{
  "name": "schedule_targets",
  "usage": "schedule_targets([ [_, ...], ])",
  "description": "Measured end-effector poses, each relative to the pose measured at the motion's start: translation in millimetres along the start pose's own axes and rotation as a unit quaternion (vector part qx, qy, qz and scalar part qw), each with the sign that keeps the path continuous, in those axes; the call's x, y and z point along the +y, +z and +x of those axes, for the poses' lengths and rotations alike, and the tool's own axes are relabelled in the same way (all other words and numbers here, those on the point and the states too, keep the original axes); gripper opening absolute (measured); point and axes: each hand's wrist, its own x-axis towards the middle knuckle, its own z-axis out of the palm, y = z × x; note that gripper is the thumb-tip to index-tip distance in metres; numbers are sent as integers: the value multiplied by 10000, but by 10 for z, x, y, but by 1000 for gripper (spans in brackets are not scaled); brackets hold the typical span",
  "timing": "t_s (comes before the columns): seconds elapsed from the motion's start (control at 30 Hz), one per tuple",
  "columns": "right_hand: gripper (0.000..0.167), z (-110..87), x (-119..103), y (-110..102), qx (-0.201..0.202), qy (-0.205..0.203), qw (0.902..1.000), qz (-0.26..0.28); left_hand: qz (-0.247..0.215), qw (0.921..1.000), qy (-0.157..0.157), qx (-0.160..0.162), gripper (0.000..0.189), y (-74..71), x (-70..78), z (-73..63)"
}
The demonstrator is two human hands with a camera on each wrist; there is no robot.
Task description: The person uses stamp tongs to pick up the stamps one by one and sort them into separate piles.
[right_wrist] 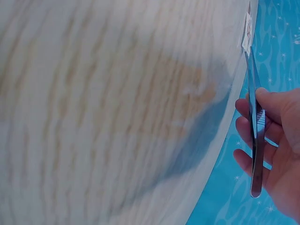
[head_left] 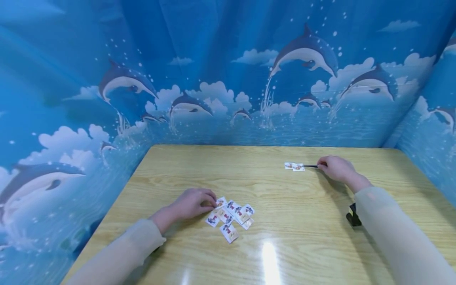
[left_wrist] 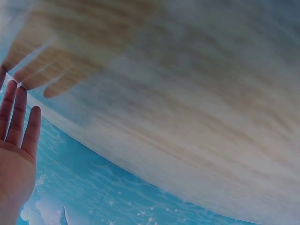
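My right hand (head_left: 336,168) holds a pair of metal tweezers (right_wrist: 256,136) between thumb and fingers at the far right of the table. The tweezers' tips point left and meet a small white printed square (head_left: 298,168), which overlaps a second printed square (head_left: 289,165) on its left. Near the table's middle, a loose cluster of similar white squares (head_left: 227,216) with coloured cartoon prints lies partly overlapped. My left hand (head_left: 196,202) rests at the cluster's left edge, its fingertips touching the upper left square. In the left wrist view its visible fingers are nearly straight.
A small black object (head_left: 353,215) sits on the wooden table (head_left: 285,253), partly behind the right sleeve. A blue curtain (head_left: 221,71) printed with dolphins hangs along the back and both sides, close to the table's edges.
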Motion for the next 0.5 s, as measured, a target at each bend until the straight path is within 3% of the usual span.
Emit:
schedule_targets([
  [0.5,27,-193,-20,-88,283,-140,9995,52,1,10000,-54,-20,10,-3,9,-3],
])
